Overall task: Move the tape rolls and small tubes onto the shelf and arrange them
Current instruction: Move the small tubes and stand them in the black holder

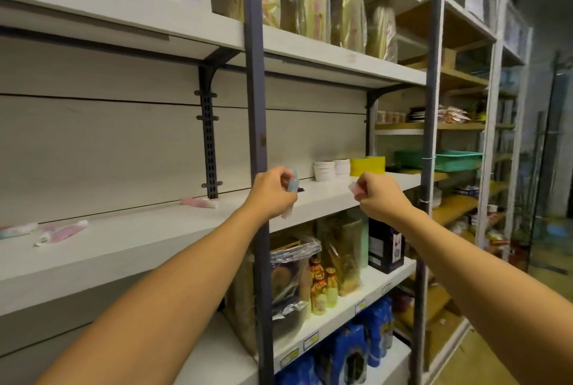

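Observation:
My left hand (273, 191) grips a small blue tube (75, 181) upright, its white cap hanging below my fingers, just in front of the white shelf (139, 236). A small pink tube (355, 191) is pinched in my right hand (379, 198) over the shelf's front edge. On the shelf lie pink tubes (63, 231), another pink tube (198, 202) near the back, and a blue and pink one (17, 229) at the far left. White tape rolls (324, 170) and yellow tape rolls (367, 165) stand at the shelf's right end.
A dark steel upright (255, 74) crosses in front of the shelf beside my left hand; a second upright (429, 105) stands to the right. Bagged goods and bottles (321, 287) fill the shelf below. A green basket (455, 160) sits on the neighbouring rack.

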Action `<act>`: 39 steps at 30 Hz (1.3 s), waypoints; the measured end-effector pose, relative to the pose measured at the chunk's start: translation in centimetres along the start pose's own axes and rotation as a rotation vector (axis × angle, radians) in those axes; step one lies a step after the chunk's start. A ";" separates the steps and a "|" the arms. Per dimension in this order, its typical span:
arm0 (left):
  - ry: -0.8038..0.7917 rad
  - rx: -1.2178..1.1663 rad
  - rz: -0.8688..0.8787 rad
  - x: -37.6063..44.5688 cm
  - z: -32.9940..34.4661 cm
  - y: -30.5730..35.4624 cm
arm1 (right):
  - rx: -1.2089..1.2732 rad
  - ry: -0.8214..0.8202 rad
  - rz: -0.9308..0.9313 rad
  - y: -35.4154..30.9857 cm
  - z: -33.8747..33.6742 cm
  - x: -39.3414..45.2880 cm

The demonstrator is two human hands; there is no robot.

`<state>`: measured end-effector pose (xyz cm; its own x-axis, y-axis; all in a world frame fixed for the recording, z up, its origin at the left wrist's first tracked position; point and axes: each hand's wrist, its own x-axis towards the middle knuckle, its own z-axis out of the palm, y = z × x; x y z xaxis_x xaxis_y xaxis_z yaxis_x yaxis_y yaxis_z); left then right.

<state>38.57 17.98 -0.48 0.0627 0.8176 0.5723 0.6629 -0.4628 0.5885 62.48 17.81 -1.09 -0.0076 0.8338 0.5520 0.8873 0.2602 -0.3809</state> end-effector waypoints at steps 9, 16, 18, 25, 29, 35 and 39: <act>0.016 0.058 -0.013 5.6 6.3 2.1 | 0.046 -0.018 0.009 6.1 0.3 2.7; 0.067 0.103 -0.090 11.1 10.7 -0.1 | 0.026 -0.023 0.000 10.3 2.9 9.0; 0.079 0.130 -0.115 13.1 11.7 -1.2 | 0.018 -0.034 -0.017 11.1 4.1 11.3; 0.133 0.090 -0.198 19.8 14.4 -4.5 | -0.002 -0.010 -0.156 12.1 7.4 19.2; 0.156 0.139 -0.185 22.0 15.3 -5.9 | 0.021 -0.016 -0.217 12.2 9.7 22.0; 0.278 0.083 -0.174 24.6 15.6 -7.7 | 0.139 0.004 -0.247 11.9 11.9 27.2; 0.325 0.087 -0.145 25.6 16.0 -8.9 | 0.236 -0.044 -0.300 12.2 14.2 30.4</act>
<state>46.16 48.47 -0.21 -0.2679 0.7144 0.6464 0.7092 -0.3079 0.6342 66.49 53.29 0.50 -0.2748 0.7225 0.6344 0.7120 0.5963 -0.3707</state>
